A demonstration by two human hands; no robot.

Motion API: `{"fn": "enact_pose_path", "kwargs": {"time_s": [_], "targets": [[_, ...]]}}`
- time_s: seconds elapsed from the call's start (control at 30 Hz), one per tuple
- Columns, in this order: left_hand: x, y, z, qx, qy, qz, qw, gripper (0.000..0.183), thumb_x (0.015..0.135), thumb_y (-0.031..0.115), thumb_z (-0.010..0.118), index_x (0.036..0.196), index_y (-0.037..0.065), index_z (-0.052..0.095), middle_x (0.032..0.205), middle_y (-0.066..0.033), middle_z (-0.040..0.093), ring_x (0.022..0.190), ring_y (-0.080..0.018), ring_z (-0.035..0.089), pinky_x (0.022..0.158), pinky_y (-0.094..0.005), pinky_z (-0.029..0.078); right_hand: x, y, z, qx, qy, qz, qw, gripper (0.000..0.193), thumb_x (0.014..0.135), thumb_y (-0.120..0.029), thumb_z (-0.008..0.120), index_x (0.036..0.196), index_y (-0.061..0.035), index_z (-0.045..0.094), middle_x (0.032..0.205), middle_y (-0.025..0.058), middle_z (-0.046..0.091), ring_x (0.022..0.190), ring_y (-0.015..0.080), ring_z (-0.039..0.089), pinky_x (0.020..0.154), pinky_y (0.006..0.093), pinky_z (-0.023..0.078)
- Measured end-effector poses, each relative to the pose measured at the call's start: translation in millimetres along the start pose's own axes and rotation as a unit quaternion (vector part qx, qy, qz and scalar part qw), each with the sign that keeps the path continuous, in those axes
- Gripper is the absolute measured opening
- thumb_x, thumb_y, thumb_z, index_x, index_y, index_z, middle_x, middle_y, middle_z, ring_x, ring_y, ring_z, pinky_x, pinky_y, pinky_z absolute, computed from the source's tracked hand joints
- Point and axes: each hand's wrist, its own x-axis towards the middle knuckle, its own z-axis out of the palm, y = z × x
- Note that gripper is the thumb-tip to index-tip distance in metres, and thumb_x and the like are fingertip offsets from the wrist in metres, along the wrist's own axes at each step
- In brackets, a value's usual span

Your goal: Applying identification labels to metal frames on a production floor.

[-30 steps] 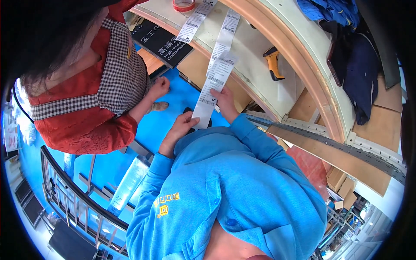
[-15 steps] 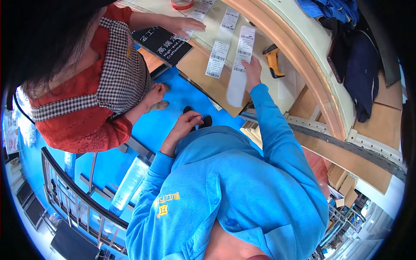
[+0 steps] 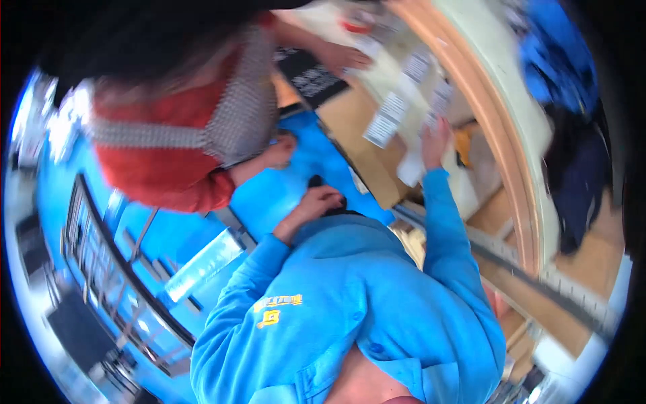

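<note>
My right hand (image 3: 436,143) is at the desk with a long white strip of printed labels (image 3: 441,97), its fingers closed on the strip's middle. The strip's blank white end (image 3: 409,168) shows below the hand. To its left lies another label strip (image 3: 387,120) on brown cardboard (image 3: 360,128), and a further printed label (image 3: 415,66) is above that one. My left hand (image 3: 316,205) is held before my waist with curled fingers, and I see nothing in it. The picture is smeared by motion.
A co-worker in red with a checked apron (image 3: 245,101) stands at the left, one hand (image 3: 346,59) over the desk. A black sign (image 3: 309,77), red tape roll (image 3: 355,27) and yellow-black scanner-like tool (image 3: 463,145) are there. A curved wooden edge (image 3: 501,101) bounds the right.
The view has swung, so the desk and co-worker sit further right in the picture. My right hand stays on the label strip; my left hand stays at the waist.
</note>
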Motion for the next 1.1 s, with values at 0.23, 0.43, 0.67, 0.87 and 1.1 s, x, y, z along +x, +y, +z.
{"fn": "enact_pose_path", "kwargs": {"time_s": [0.23, 0.43, 0.67, 0.87, 1.1], "targets": [[-38, 12, 26, 0.072, 0.062, -0.035, 0.995, 0.022, 0.083, 0.023, 0.054, 0.089, 0.003, 0.062, 0.077, -0.005, 0.063, 0.066, -0.0164, 0.054, 0.063, -0.0297, 0.045, -19, 31, 1, 0.039, -0.101, -0.116, 0.987, 0.033, 0.078, -0.006, 0.056, 0.112, -0.0029, 0.055, 0.109, 0.0144, 0.057, 0.098, 0.0303, 0.055, 0.089, 0.0357, 0.042], [-87, -77, 67, -0.035, 0.252, -0.01, 0.967, 0.024, 0.083, 0.021, 0.053, 0.082, -0.001, 0.063, 0.073, -0.0071, 0.063, 0.064, -0.017, 0.053, 0.063, -0.0291, 0.044, -30, -12, -44, 0.098, -0.139, -0.14, 0.976, 0.034, 0.08, 0.0, 0.051, 0.115, -0.0015, 0.052, 0.113, 0.016, 0.055, 0.104, 0.0325, 0.052, 0.094, 0.0355, 0.039], [-207, -207, 112, -0.195, 0.489, -0.203, 0.826, 0.032, 0.081, 0.029, 0.051, 0.087, -0.001, 0.061, 0.078, -0.0068, 0.061, 0.068, -0.0194, 0.053, 0.067, -0.0321, 0.045, -69, -148, 17, 0.355, -0.354, -0.29, 0.816, 0.03, 0.085, -0.002, 0.048, 0.115, 0.0012, 0.051, 0.117, 0.0166, 0.053, 0.107, 0.0297, 0.051, 0.095, 0.0347, 0.039], [-246, -259, 251, -0.5, 0.6, -0.232, 0.579, 0.044, 0.084, 0.043, 0.044, 0.1, 0.002, 0.054, 0.093, -0.0101, 0.056, 0.078, -0.0219, 0.052, 0.07, -0.0385, 0.043, -164, -224, -22, 0.301, -0.637, -0.35, 0.618, 0.029, 0.083, -0.006, 0.054, 0.112, -0.0002, 0.054, 0.105, 0.0129, 0.059, 0.085, 0.0211, 0.056, 0.077, 0.0288, 0.045], [-219, -318, 352, -0.742, 0.559, -0.17, 0.327, 0.057, 0.088, 0.056, 0.038, 0.113, 0.006, 0.048, 0.108, -0.0133, 0.052, 0.088, -0.0245, 0.052, 0.072, -0.0449, 0.041, -229, -293, -41, 0.244, -0.709, -0.454, 0.481, 0.029, 0.08, -0.007, 0.057, 0.109, -0.0026, 0.057, 0.096, 0.0113, 0.062, 0.072, 0.0184, 0.055, 0.068, 0.027, 0.046]]}}
